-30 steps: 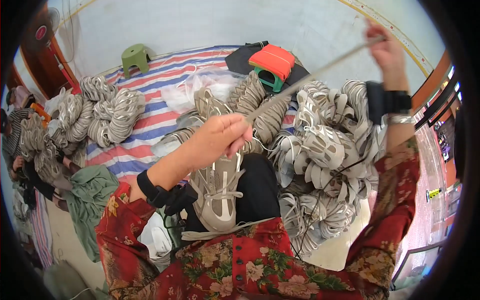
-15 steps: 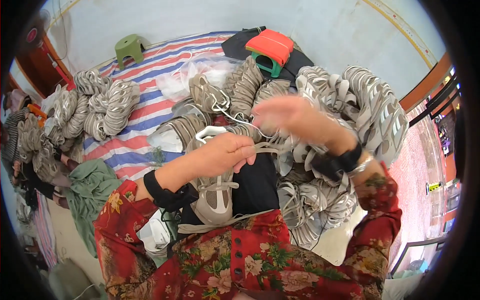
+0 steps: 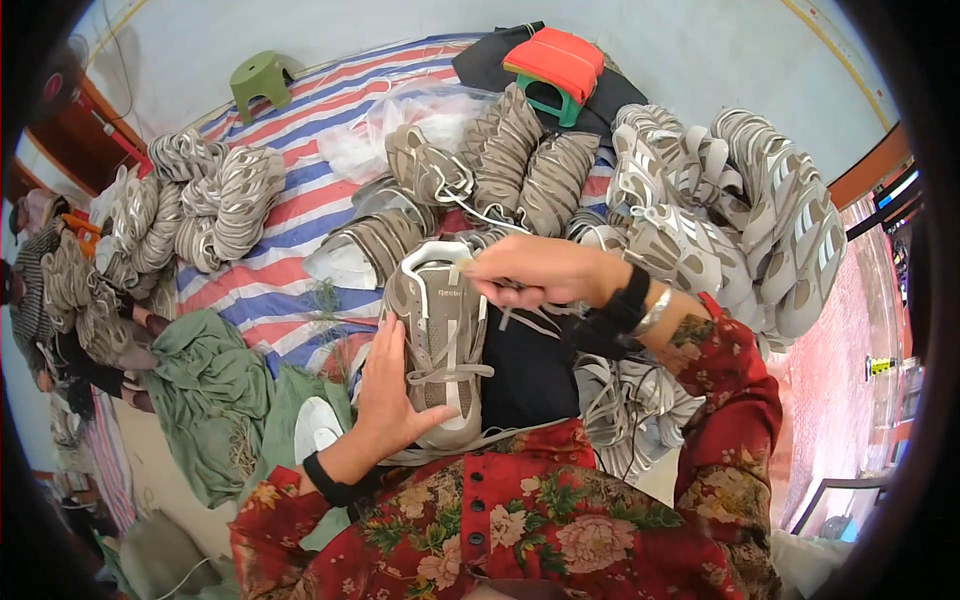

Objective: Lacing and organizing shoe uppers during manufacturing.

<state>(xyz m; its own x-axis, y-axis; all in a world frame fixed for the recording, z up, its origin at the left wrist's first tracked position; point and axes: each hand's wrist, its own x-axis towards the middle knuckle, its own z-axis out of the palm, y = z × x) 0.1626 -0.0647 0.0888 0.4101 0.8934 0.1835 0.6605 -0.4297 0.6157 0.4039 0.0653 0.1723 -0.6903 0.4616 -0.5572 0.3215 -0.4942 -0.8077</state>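
A beige-and-taupe shoe upper with a white collar lies on my lap over black cloth. A beige shoelace crosses its front part, and a loose stretch of lace hangs under my right hand. My left hand is open, fingers spread flat along the left side of the upper, thumb across the toe. With fingers pinched, my right hand is at the top right of the tongue; a small pale tip, apparently lace, shows at the fingertips.
Stacked bundles of similar uppers stand at the right, others at the left on a striped sheet. Green cloth lies at left. At the back are a green stool and a red-topped one. Another person sits far left.
My left hand has let go of the lace and come down flat onto the upper. My right hand has moved left and down to the tongue.
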